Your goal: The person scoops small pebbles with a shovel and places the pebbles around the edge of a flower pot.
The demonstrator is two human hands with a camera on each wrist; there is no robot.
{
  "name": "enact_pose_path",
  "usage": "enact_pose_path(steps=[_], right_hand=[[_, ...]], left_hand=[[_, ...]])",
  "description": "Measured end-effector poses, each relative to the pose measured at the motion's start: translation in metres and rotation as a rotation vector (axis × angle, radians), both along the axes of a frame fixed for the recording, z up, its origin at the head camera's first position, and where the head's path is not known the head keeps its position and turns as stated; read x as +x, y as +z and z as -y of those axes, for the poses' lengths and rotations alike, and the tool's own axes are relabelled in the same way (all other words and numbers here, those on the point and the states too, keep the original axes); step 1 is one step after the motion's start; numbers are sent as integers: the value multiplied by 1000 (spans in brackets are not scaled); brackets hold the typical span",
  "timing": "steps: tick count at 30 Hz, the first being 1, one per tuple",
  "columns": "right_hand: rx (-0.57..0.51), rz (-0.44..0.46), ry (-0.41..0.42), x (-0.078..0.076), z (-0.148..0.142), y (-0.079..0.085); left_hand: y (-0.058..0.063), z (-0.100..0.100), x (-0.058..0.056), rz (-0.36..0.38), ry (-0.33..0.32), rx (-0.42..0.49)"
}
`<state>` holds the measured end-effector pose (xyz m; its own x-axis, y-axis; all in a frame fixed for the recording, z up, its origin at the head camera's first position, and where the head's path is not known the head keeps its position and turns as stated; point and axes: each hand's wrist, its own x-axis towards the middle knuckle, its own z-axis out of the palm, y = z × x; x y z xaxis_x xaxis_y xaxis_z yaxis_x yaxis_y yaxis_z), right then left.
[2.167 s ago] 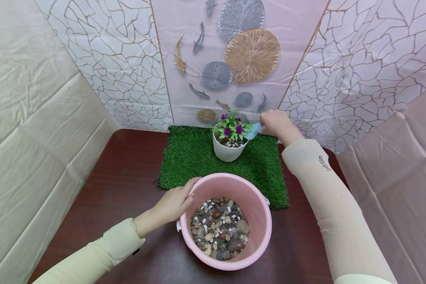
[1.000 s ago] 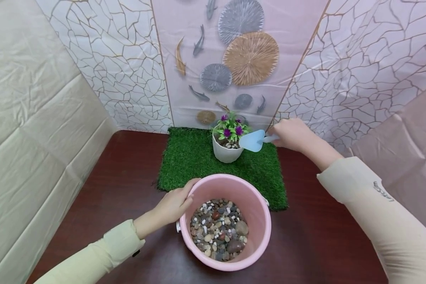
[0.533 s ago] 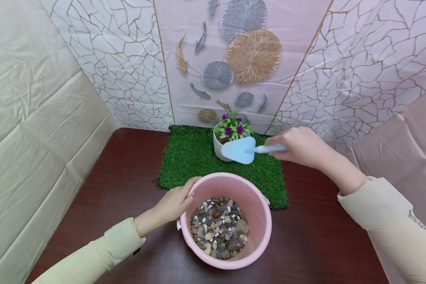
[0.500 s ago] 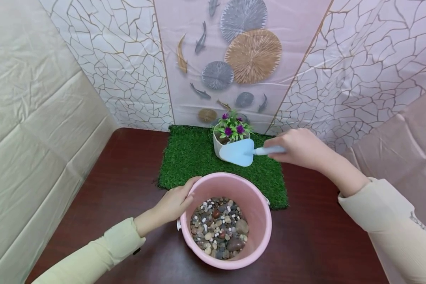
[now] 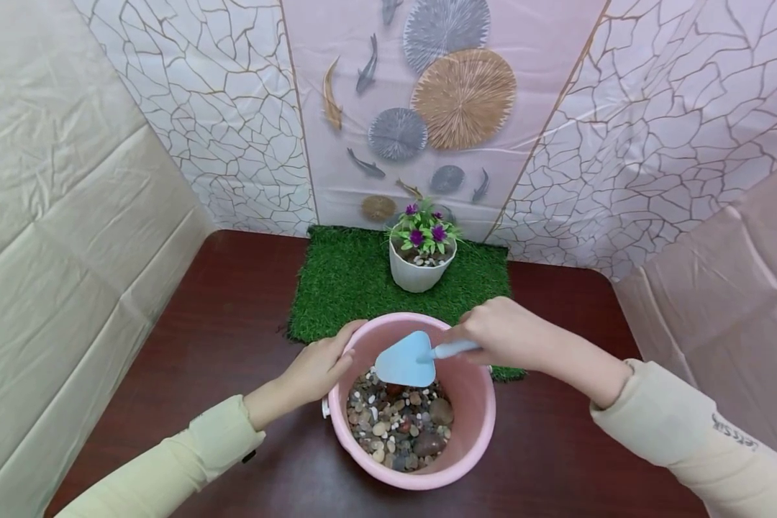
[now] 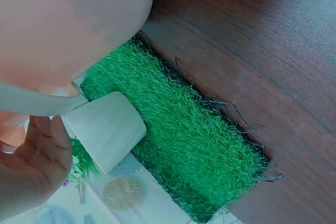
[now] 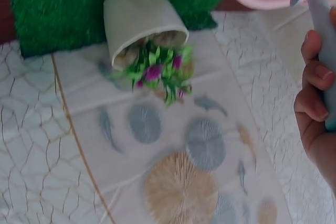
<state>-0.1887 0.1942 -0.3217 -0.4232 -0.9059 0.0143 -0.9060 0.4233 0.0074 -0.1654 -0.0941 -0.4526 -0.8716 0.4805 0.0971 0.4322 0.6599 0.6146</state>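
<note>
My left hand grips the left rim of a pink bucket, its fingers over the edge; the left wrist view shows the same fingers at the rim. Mixed pebbles cover the bucket's bottom. Above them, inside the bucket's mouth, is the blade of a light blue hand trowel. My right hand holds the trowel by its handle, fingers curled round it, as the right wrist view also shows. No stones are visible on the blade.
Behind the bucket, a white flowerpot with purple flowers and small stones stands on a green turf mat. Both lie on a dark brown table. Patterned cloth walls enclose the back and sides.
The right hand has brought the trowel from the flowerpot back towards me, down and left, into the bucket's mouth. The left hand and bucket have stayed in place.
</note>
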Motion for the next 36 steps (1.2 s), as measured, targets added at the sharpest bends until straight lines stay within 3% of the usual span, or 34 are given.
enact_pose_path(steps=[4, 8, 15, 18, 24, 32, 36], right_hand=[[50, -51, -23, 7, 5, -11], [50, -71, 42, 10, 8, -24], [47, 11, 66, 14, 17, -53], [41, 7, 71, 17, 21, -62], [6, -9, 86, 20, 23, -69], [84, -197, 86, 30, 34, -73], [50, -201, 87, 31, 41, -77]], left_hand=[[-1, 0, 0, -7, 3, 2], [-2, 1, -1, -39, 6, 0], [-1, 2, -1, -39, 7, 2], [-2, 2, -2, -34, 5, -3], [-2, 1, -1, -11, 5, -8], [-3, 0, -1, -33, 18, 3], [-3, -1, 0, -42, 26, 2]])
